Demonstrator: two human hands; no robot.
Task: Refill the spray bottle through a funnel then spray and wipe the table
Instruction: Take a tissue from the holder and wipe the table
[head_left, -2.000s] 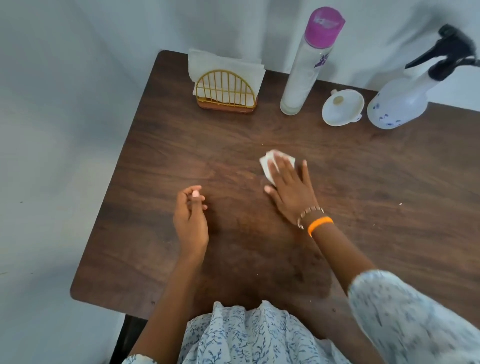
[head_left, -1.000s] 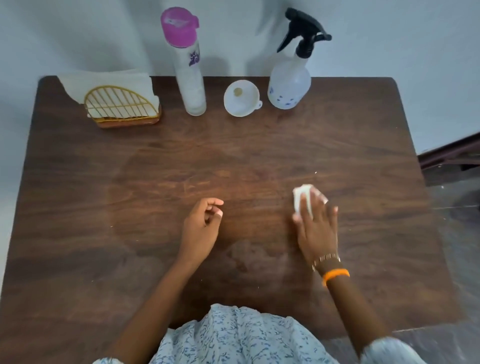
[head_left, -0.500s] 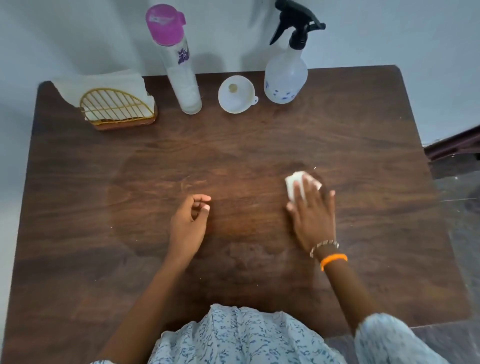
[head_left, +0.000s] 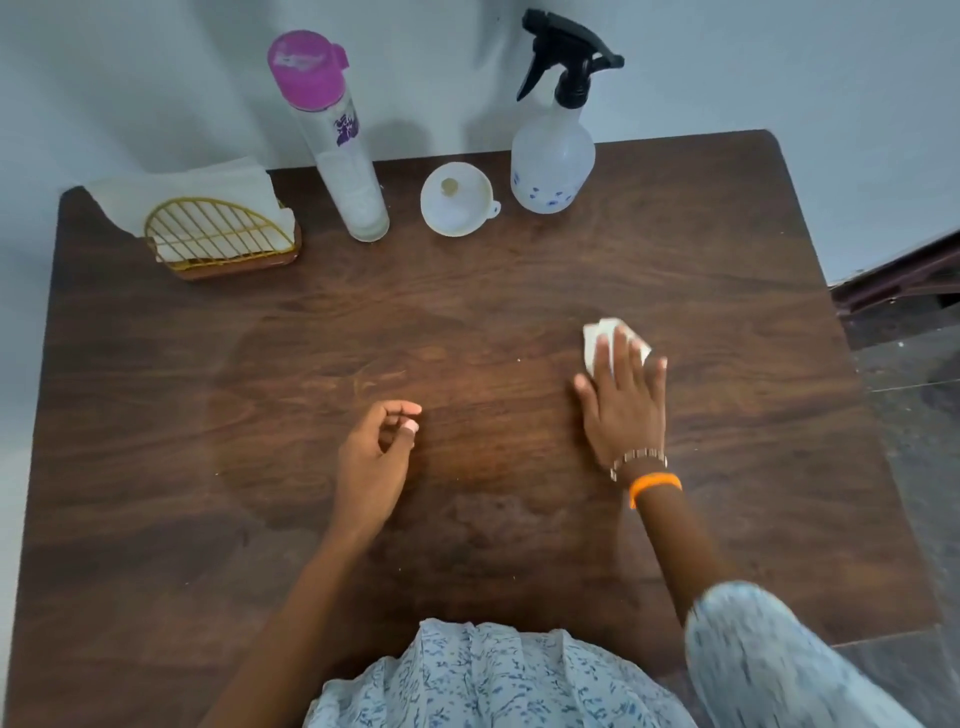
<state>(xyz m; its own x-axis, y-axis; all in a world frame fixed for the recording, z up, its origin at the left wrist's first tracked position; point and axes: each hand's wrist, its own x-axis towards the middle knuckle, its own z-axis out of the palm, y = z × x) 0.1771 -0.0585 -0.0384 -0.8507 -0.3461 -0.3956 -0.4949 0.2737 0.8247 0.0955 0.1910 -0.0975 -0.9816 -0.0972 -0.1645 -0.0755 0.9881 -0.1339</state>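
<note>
Tissue is pressed flat onto the table under the spread right hand — left hand is loosely curled, nothing held.

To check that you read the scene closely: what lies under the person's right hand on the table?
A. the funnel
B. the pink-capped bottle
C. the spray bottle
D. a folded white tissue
D: the right hand presses flat on a white tissue on the table, while the funnel, spray bottle and pink-capped bottle stand untouched at the far edge.
</note>
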